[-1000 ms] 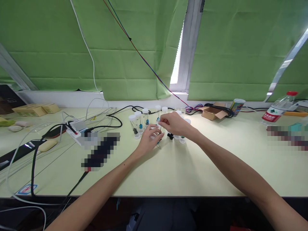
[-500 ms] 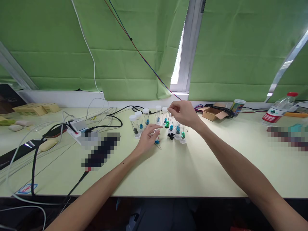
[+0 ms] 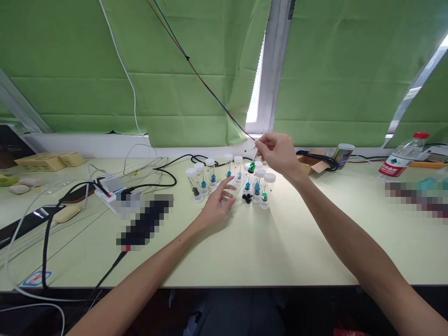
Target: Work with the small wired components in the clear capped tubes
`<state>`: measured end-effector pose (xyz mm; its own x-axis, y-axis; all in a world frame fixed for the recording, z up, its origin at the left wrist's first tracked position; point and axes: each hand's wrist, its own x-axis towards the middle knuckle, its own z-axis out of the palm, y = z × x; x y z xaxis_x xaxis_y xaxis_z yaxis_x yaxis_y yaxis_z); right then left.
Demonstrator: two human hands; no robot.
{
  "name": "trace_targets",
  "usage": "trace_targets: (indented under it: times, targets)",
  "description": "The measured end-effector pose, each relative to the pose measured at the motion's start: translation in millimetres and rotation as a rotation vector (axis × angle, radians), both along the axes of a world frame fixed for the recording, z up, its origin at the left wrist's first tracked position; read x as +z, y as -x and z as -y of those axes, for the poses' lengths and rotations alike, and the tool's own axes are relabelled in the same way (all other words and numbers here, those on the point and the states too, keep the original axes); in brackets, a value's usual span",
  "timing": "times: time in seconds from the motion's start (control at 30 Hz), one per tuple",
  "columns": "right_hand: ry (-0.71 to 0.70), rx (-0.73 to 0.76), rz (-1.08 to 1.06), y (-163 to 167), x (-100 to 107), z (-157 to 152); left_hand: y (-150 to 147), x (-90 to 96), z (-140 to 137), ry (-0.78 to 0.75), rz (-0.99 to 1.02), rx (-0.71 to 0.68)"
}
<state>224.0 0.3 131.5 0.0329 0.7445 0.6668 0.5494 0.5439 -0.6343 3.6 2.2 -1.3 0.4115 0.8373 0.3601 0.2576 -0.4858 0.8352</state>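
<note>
Pale desk (image 3: 280,252): right grip (image 3: 277,151) pinching one green piece (image 3: 251,168) by its wire (image 3: 255,156); left grip (image 3: 216,203), hold unclear, three capped tubes (image 3: 202,179) beyond-left.

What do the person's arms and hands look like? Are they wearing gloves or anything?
No gloves! The left hand and right hand are bare. No sleeves, watch or bracelet show on the left forearm or right forearm. I see no rings on the fingers. The left forearm has one tiny spot.

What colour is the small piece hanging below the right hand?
The small piece is green, best seen in the head view.
</note>
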Motion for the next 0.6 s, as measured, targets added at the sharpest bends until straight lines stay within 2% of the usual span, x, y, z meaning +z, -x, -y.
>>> trace_targets:
  times: [0.23, 0.6]
  targets:
    - [0.134, 0.185, -0.112, 4.9, -4.3, -1.7, -0.6, 4.5, 2.4, 0.002, 0.043, -0.029]
    - [0.275, 0.301, -0.129, 6.6, -2.6, 3.6, -0.8, 2.9, -0.7, -0.055, 0.121, 0.032]
